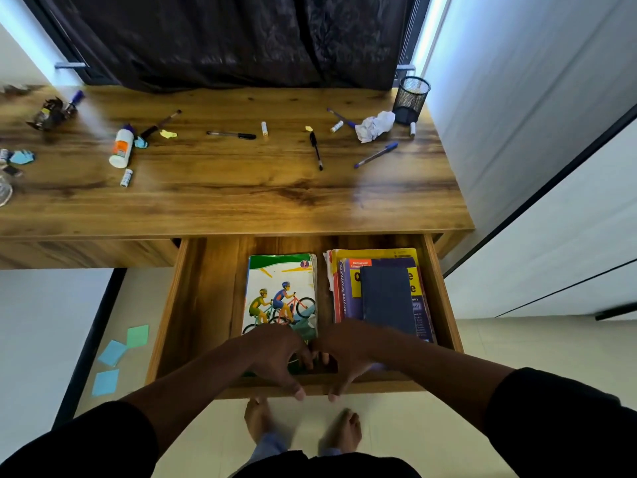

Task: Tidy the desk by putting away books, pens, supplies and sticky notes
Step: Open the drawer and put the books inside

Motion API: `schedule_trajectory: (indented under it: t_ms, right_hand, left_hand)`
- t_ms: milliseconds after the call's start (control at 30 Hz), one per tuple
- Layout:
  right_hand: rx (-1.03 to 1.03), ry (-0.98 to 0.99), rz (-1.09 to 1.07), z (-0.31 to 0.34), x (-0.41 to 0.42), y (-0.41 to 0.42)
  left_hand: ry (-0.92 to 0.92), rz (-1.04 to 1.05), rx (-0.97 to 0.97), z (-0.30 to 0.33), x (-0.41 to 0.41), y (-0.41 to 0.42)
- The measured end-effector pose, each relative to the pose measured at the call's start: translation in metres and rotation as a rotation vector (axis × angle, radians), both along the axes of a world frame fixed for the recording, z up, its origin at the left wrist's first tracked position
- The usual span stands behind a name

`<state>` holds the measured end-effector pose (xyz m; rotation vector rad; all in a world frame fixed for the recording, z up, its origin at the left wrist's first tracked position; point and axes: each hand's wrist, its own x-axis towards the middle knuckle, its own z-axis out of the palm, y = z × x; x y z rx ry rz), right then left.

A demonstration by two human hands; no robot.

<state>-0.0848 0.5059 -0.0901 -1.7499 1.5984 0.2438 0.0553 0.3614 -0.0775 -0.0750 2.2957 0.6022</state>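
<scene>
The wooden drawer (169,305) under the desk stands pulled out. Inside lie a book with cyclists on its cover (281,291) and, to its right, a stack topped by a dark blue notebook (387,298) on a purple and yellow book (346,294). My left hand (275,353) and my right hand (344,350) meet at the middle of the drawer front (386,386). On both hands the fingers reach inside over the edge and the thumbs hang outside it, so both grip the front panel.
On the desk (224,201) lie two black pens (231,134) (316,151), a blue pen (376,155), a glue bottle (121,148), glue sticks (126,177), crumpled paper (375,125), yellow sticky notes (168,134) and a mesh pen holder (411,100). Sticky notes (112,352) lie on the floor at left.
</scene>
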Motion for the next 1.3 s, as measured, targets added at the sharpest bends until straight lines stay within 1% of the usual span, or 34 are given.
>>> schedule_trajectory:
  t_ms: [200,367,467,567,633,767,867,967,1067,1300]
  right_hand:
    - [-0.217,0.170,-0.044,0.009,-0.015,-0.009]
    - [-0.348,0.348,-0.115,0.015,-0.034,-0.016]
    - [-0.428,0.394,-0.197,0.017,-0.045,-0.023]
    - [-0.419,0.457,-0.269,0.018,-0.056,-0.033]
    - [-0.407,0.507,-0.325,0.020,-0.064,-0.041]
    - [-0.366,0.583,-0.392,0.023,-0.077,-0.059]
    - [-0.313,0.611,-0.416,0.025,-0.087,-0.074]
    - [-0.264,0.560,-0.465,0.032,-0.095,-0.086]
    - [-0.280,0.474,-0.510,0.037,-0.100,-0.090]
    - [-0.290,0.476,-0.525,0.042,-0.102,-0.098]
  left_hand:
    - [0.293,0.061,-0.186,-0.003,-0.003,-0.023]
    - [0.528,0.026,-0.354,-0.001,-0.014,-0.040]
    - [0.607,0.003,-0.464,0.001,-0.023,-0.048]
    - [0.645,0.024,-0.526,0.002,-0.033,-0.056]
    - [0.642,0.043,-0.566,0.003,-0.041,-0.063]
    - [0.560,0.079,-0.639,0.006,-0.064,-0.081]
    - [0.489,0.082,-0.647,0.009,-0.083,-0.095]
    - [0.408,0.069,-0.613,0.013,-0.099,-0.106]
    - [0.355,0.089,-0.541,0.016,-0.111,-0.111]
    - [0.386,0.002,-0.593,0.030,-0.125,-0.115]
